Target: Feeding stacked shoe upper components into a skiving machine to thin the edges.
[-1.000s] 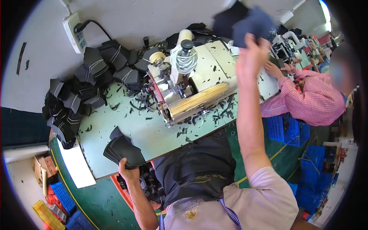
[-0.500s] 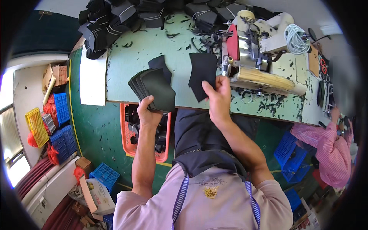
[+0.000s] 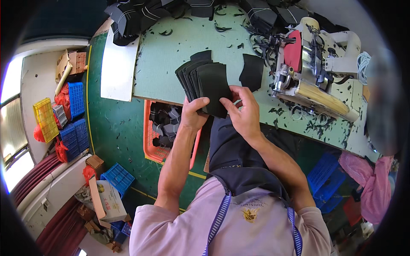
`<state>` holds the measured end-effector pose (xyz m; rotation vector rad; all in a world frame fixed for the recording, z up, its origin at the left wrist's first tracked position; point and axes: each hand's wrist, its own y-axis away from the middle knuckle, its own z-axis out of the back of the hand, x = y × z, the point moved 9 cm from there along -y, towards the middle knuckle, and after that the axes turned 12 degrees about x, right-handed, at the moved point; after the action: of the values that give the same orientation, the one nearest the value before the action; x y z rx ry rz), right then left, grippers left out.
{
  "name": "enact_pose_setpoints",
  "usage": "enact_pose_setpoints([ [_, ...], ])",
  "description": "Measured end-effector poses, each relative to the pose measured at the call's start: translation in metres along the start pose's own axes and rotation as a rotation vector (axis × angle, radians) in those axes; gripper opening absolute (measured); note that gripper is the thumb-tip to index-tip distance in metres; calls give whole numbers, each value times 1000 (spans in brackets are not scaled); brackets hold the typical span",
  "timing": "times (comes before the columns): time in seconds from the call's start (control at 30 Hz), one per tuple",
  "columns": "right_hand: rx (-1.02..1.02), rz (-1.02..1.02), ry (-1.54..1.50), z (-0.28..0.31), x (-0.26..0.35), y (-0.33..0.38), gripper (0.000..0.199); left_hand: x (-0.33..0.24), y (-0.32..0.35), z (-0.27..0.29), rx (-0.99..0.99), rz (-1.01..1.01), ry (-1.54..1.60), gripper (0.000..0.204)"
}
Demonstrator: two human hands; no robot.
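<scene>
My left hand (image 3: 195, 114) is closed round the lower end of a fanned stack of thin black cut pieces (image 3: 213, 81), thumb on the front. At the stack's right edge my right hand (image 3: 244, 112) pinches the black pieces between thumb and fingers. Whether it grips only the front piece or several is hidden. A single black piece (image 3: 252, 71) with a curved side lies flat on the pale green table (image 3: 162, 64), just beyond my right hand.
To the right stands a machine (image 3: 299, 64) with a red plate and a wooden roller-like part. Dark offcuts (image 3: 267, 49) litter the table round it. Bundled black pieces (image 3: 128, 19) line the back. Below the table sits an orange basket (image 3: 150, 147). A person in pink (image 3: 376, 187) is at far right.
The single piece in my right hand is now on the table, let go. My right hand has come over to the stack, which my left hand keeps holding. The whole view has shifted.
</scene>
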<state>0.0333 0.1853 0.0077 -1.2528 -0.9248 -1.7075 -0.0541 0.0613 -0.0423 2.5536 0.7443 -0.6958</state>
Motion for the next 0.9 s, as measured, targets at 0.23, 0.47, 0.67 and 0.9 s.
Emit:
enact_pose_setpoints([
  [0.23,-71,-124,-287,-4,-32,0,21,-6,6,9,-56,-34,32,55],
  [0.47,-208,44,185,9,-8,-36,30,-37,25,13,-26,-64,-99,60],
  [0.67,216,30,-14,-39,20,-30,54,-29,30,13,-61,-9,-398,72],
  [0.9,126,-73,-177,-23,7,-24,46,-19,27,12,-48,-21,-560,65],
])
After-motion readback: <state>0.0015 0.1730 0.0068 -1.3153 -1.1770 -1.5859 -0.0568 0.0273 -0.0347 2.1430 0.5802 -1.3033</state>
